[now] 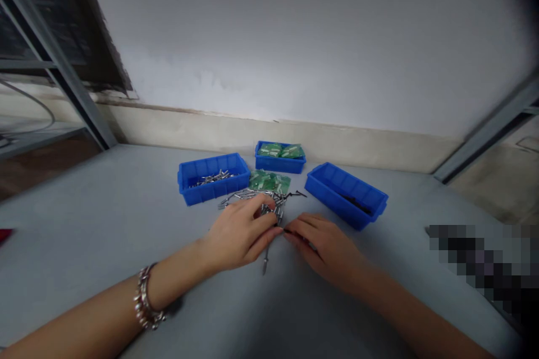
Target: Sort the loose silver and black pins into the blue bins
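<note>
My left hand (246, 231), with a bracelet (145, 300) on its wrist, is closed in a pinch over a pile of metal screw-like pieces (242, 194). What sits in its fingertips is mostly hidden. Just to the right, my right hand (322, 247) pinches a small dark slim part (287, 230) whose end meets the left fingertips. One metal rod with a thicker end (265, 263) shows below the left fingers; whether it is held or lies on the table, I cannot tell. A few black pieces (300, 194) lie behind the hands.
At the left, a blue bin (196, 196) holds more metal pieces. Green packets fill a blue bin (280, 165) at the back, and more green packets (269, 181) lie before it. The right blue bin (332, 193) contains dark parts. A wall stands behind the grey table (197, 314).
</note>
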`<move>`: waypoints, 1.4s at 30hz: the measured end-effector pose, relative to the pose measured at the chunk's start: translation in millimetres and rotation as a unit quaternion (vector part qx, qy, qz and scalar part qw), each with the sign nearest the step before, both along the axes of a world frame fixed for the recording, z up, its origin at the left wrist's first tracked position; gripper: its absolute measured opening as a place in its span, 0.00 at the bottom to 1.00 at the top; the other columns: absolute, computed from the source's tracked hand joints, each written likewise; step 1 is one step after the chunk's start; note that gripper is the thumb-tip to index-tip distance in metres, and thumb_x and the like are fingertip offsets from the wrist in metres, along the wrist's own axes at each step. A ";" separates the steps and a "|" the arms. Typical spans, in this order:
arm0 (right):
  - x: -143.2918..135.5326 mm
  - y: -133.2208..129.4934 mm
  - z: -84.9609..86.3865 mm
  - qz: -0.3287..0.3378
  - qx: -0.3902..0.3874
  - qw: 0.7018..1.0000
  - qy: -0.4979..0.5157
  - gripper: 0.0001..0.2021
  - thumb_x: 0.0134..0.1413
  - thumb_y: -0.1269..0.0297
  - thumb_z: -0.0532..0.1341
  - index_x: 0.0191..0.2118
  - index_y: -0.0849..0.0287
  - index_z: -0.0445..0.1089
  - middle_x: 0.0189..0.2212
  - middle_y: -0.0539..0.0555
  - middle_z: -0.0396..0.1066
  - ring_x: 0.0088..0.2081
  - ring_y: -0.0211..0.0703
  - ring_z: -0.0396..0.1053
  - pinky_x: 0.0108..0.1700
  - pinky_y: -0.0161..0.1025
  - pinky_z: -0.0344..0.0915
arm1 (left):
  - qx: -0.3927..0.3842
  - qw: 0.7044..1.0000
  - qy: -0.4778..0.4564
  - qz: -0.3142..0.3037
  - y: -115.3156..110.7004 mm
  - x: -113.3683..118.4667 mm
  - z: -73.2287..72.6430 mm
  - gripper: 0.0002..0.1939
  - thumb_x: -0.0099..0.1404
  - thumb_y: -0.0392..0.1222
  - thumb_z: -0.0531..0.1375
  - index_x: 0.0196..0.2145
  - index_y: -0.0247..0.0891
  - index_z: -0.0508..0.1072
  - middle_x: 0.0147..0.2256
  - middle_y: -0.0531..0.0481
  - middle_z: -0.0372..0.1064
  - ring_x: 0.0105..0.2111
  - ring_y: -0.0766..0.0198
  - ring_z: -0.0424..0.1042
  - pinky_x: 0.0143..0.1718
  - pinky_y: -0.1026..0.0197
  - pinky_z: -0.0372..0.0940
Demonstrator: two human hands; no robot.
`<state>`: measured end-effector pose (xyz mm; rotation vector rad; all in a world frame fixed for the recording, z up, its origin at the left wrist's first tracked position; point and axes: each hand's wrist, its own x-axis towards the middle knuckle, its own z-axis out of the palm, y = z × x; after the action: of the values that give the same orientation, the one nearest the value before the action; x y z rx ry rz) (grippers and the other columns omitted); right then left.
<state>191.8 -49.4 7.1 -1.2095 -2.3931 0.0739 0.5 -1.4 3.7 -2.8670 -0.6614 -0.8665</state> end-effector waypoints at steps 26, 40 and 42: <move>0.4 -1.1 2.9 0.012 0.018 0.999 0.025 0.11 0.60 0.68 0.48 0.35 0.59 0.68 0.29 0.53 0.69 0.32 0.41 0.66 0.35 0.38 0.64 | -0.037 0.999 0.040 -0.001 0.0 -1.5 1.7 0.15 0.68 0.44 0.44 0.35 0.35 0.67 0.39 0.44 0.61 0.33 0.60 0.65 0.33 0.57 0.64; 64.7 27.3 11.8 -0.338 0.184 0.917 -0.107 0.16 0.59 0.62 0.47 0.30 0.59 0.69 0.27 0.57 0.68 0.33 0.48 0.66 0.32 0.41 0.60 | -0.054 0.990 0.128 0.033 3.3 2.9 -1.9 0.14 0.67 0.40 0.44 0.36 0.34 0.67 0.34 0.46 0.62 0.30 0.63 0.64 0.31 0.61 0.62; 69.2 30.2 8.0 -0.369 0.193 0.899 -0.134 0.16 0.59 0.62 0.47 0.29 0.58 0.69 0.25 0.55 0.67 0.31 0.47 0.65 0.29 0.39 0.58 | -0.052 0.989 0.134 0.033 3.3 3.1 -2.1 0.13 0.67 0.40 0.44 0.36 0.35 0.67 0.34 0.46 0.62 0.30 0.64 0.64 0.30 0.62 0.62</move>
<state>261.0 -19.3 15.1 -1.9053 -1.8478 -0.8072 3.6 1.9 1.7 -2.9569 -0.7831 -0.4374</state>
